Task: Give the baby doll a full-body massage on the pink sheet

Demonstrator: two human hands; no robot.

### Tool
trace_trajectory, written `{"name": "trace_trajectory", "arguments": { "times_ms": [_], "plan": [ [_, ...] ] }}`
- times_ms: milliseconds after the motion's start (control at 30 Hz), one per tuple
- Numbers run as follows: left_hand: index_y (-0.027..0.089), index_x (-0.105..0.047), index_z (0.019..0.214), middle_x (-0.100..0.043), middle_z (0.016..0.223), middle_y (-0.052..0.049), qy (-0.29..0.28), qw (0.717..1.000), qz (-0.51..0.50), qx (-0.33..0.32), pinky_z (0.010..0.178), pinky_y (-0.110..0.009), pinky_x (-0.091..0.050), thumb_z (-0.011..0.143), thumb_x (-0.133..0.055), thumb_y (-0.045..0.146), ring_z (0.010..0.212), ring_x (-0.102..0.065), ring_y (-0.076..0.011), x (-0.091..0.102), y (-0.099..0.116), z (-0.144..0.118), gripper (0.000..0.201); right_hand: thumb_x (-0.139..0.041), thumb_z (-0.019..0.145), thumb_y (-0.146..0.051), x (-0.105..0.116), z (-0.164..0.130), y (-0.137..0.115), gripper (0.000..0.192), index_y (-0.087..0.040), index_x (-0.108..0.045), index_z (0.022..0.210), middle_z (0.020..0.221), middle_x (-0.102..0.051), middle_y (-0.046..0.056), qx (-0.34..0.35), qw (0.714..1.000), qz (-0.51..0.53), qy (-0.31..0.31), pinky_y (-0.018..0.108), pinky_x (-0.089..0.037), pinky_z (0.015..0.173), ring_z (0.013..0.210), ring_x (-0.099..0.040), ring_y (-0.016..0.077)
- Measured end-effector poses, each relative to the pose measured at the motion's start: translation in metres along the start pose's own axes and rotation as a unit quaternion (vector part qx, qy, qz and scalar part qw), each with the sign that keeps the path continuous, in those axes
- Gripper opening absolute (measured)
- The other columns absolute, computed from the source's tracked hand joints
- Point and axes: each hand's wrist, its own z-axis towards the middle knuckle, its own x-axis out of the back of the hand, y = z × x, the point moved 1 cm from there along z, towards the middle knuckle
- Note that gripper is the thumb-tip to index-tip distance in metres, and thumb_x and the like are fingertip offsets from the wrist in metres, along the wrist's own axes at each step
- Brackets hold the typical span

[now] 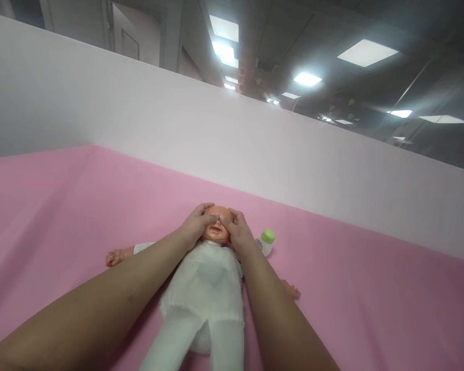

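Observation:
A baby doll (204, 288) in white clothes lies on its back on a pink sheet (62, 216), head away from me. My left hand (196, 224) cups the left side of the doll's head, thumb across its face. My right hand (236, 231) holds the right side of the head, fingers pressed over the eyes. Both thumbs meet near the doll's nose. The doll's bare arm (118, 255) sticks out to the left.
A small white bottle with a green cap (266, 241) lies on the sheet just right of the doll's head. A white partition wall (216, 134) runs behind the pink surface. Ceiling lights show above it.

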Motion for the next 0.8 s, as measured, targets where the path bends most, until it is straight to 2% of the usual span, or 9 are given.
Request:
{"name": "trace_trajectory", "arguments": {
  "times_ms": [100,233,433,600,800],
  "plan": [
    [0.02,-0.061,0.124,-0.067,0.114,-0.011,0.004,1.0,0.023,-0.013,0.082,-0.037,-0.059,0.072,-0.078,0.02,0.092,-0.071,-0.0251,0.001,-0.002,0.002,0.054,-0.092,0.062,-0.044,-0.002,0.003,0.001,0.073,-0.026,-0.057,0.123,0.117,-0.066,0.006,-0.013,1.0,-0.02,0.007,0.044,-0.056,0.094,0.109,-0.066,0.0281],
    [0.021,-0.061,0.123,-0.067,0.115,-0.01,0.003,0.999,0.042,-0.024,0.085,-0.036,-0.057,0.073,-0.078,0.024,0.095,-0.07,-0.0246,0.003,-0.005,0.005,0.053,-0.091,0.062,-0.045,-0.003,0.005,0.001,0.069,-0.026,-0.057,0.119,0.112,-0.067,0.005,-0.013,0.999,-0.031,0.02,0.042,-0.057,0.09,0.102,-0.068,0.0272],
    [0.021,-0.063,0.122,-0.068,0.114,-0.009,0.003,0.998,0.046,-0.03,0.088,-0.035,-0.055,0.078,-0.077,0.027,0.096,-0.069,-0.0227,0.002,-0.008,0.006,0.047,-0.085,0.069,-0.051,-0.004,0.001,0.003,0.059,-0.026,-0.059,0.116,0.11,-0.067,0.005,0.013,0.999,-0.027,0.037,0.042,-0.054,0.093,0.105,-0.066,0.0263],
    [0.022,-0.063,0.124,-0.07,0.109,-0.008,0.003,1.0,0.022,-0.018,0.086,-0.033,-0.056,0.08,-0.075,0.028,0.092,-0.07,-0.0206,0.001,-0.007,0.006,0.046,-0.081,0.073,-0.055,-0.003,0.0,0.005,0.055,-0.027,-0.06,0.116,0.11,-0.069,0.004,0.022,1.0,0.009,0.016,0.042,-0.054,0.094,0.108,-0.065,0.0256],
    [0.022,-0.065,0.128,-0.073,0.111,-0.011,-0.005,1.0,-0.016,0.016,0.086,-0.036,-0.058,0.082,-0.072,0.023,0.092,-0.072,-0.023,0.004,-0.002,0.004,0.046,-0.081,0.072,-0.055,0.006,0.003,0.011,0.057,-0.028,-0.063,0.119,0.116,-0.07,0.004,-0.003,0.998,0.058,-0.015,0.042,-0.054,0.095,0.11,-0.065,0.0254]
  ]
}}
